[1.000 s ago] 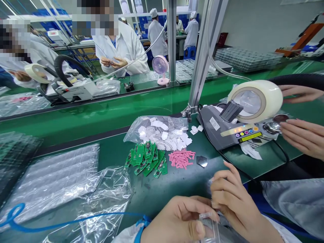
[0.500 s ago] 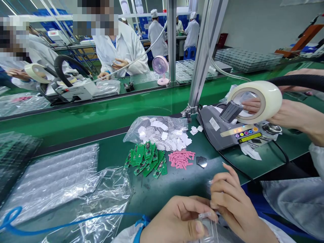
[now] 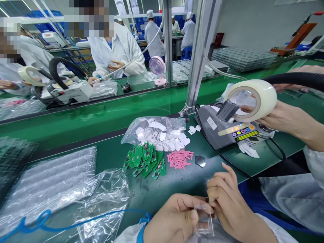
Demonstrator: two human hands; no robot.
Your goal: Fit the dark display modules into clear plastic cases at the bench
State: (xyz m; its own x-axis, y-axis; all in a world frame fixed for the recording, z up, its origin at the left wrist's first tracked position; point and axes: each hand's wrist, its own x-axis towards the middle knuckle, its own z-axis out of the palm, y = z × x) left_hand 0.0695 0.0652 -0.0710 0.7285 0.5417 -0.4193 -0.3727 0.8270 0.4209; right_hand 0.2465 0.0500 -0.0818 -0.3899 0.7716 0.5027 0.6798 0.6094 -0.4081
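Note:
Low in the picture, my left hand (image 3: 170,216) pinches a small clear plastic frame (image 3: 210,225) between thumb and fingers. My right hand (image 3: 229,199) is closed at the frame's upper right edge, its fingertips pressed together close to my left fingers. A small dark edge shows between the hands, too small to name. Ahead of them lie a heap of green circuit boards (image 3: 145,161), a pile of pink strips (image 3: 180,159) and a few dark glossy square pieces (image 3: 200,161). A blue coiled cord (image 3: 86,219) runs to the band on my left wrist.
Behind the boards lies a clear bag (image 3: 131,130) with white paper pieces. A grey tape dispenser (image 3: 215,126) stands right, a co-worker's hand (image 3: 286,114) beside it. Clear trays (image 3: 58,179) and crumpled plastic film (image 3: 106,199) cover the left. Behind a divider, a pink fan (image 3: 157,67) and co-workers.
The view has shifted slightly, so the scene sits a little further left. The clear frame is turned more towards me. The co-worker's hand beside the tape dispenser has moved slightly.

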